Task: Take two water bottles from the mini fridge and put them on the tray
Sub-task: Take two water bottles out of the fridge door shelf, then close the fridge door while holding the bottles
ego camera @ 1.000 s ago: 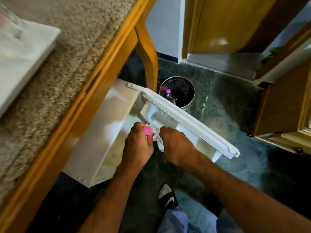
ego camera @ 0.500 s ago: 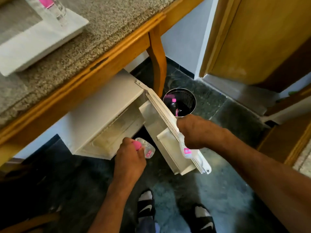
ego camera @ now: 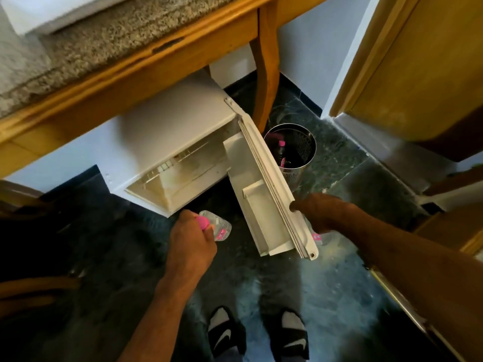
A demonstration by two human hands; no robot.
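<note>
The left hand (ego camera: 192, 237) is closed around the neck of a clear water bottle (ego camera: 218, 226) with a pink cap, held just in front of the open mini fridge (ego camera: 172, 142), clear of its lower front edge. The right hand (ego camera: 320, 211) is wrapped on a second bottle (ego camera: 317, 235) pressed against the outer face of the fridge door (ego camera: 269, 194); only the bottle's lower part and a pink label show past the door edge. Label print on both bottles is too blurred to read. A white swoosh mark shows on each black slipper (ego camera: 224, 333) at the bottom of the view. The door stands swung out to the right, its free corner reaching over the dark green floor (ego camera: 326, 296), with open floor between it and the person's feet. A perforated metal bin (ego camera: 296, 158) stands just behind the door, beside the counter leg (ego camera: 266, 74). The fridge sits under the wooden edge of the granite counter (ego camera: 78, 48). A white tray (ego camera: 52, 11) rests at the counter's far edge, only partly in view, well apart from both bottles.
</note>
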